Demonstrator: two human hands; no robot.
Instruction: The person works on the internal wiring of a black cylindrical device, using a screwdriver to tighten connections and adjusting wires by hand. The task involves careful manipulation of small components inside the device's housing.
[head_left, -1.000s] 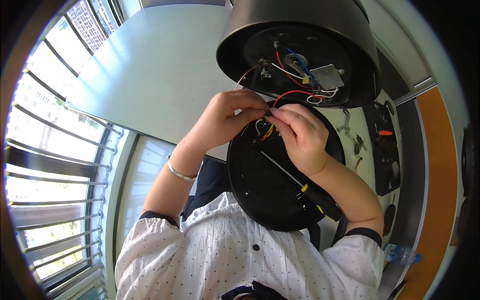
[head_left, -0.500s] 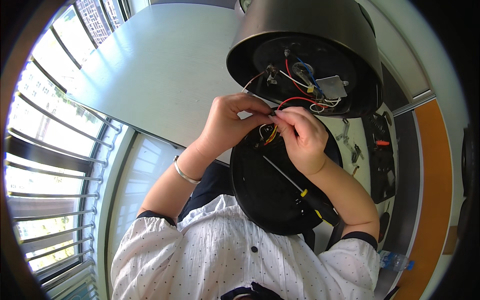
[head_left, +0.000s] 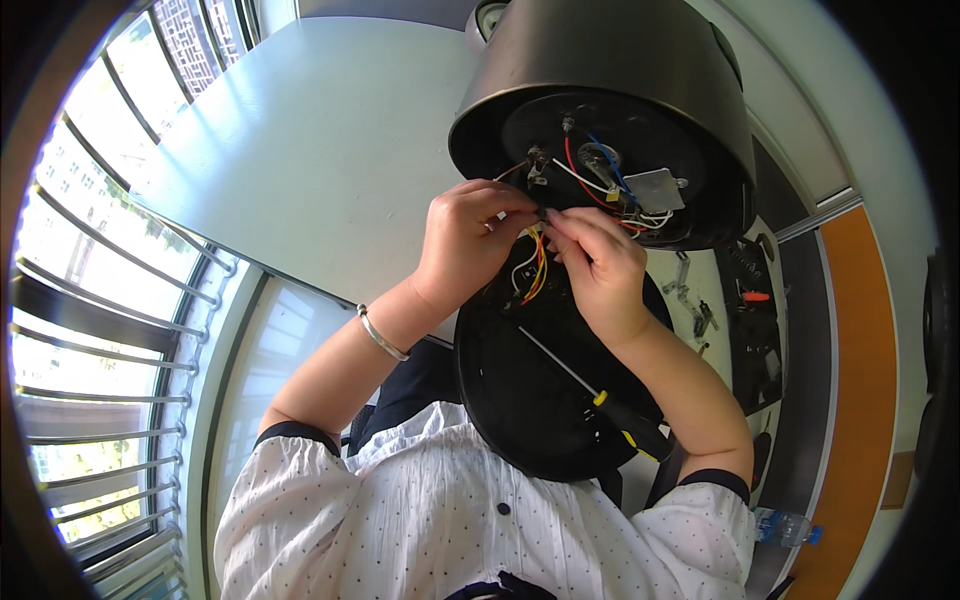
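Observation:
A metallic, pot-shaped appliance body [head_left: 600,55] lies on its side, its open black underside facing me. Red, white and blue wires [head_left: 577,172] run inside it. In front of that opening, my left hand [head_left: 468,235] and my right hand [head_left: 606,265] meet, both pinching a small dark wire connector [head_left: 543,214]; fingertips cover most of it. Yellow, red and white wires [head_left: 541,268] hang below the fingers toward a round black base cover [head_left: 530,425], close against my body. On this cover rests a black-and-yellow screwdriver [head_left: 632,420], beneath my right forearm.
A pale table [head_left: 310,140] extends left and behind. Right of the cover are small metal parts [head_left: 685,290] and a dark tool case [head_left: 752,330] with an orange-red piece. A plastic bottle [head_left: 785,527] lies at lower right. Window bars [head_left: 120,358] line the left side.
My hands stay pinched together, with a small shift in finger position. More of the yellow and red wires shows below them, and the red wire's arc above my right hand has dropped. The view shifts slightly.

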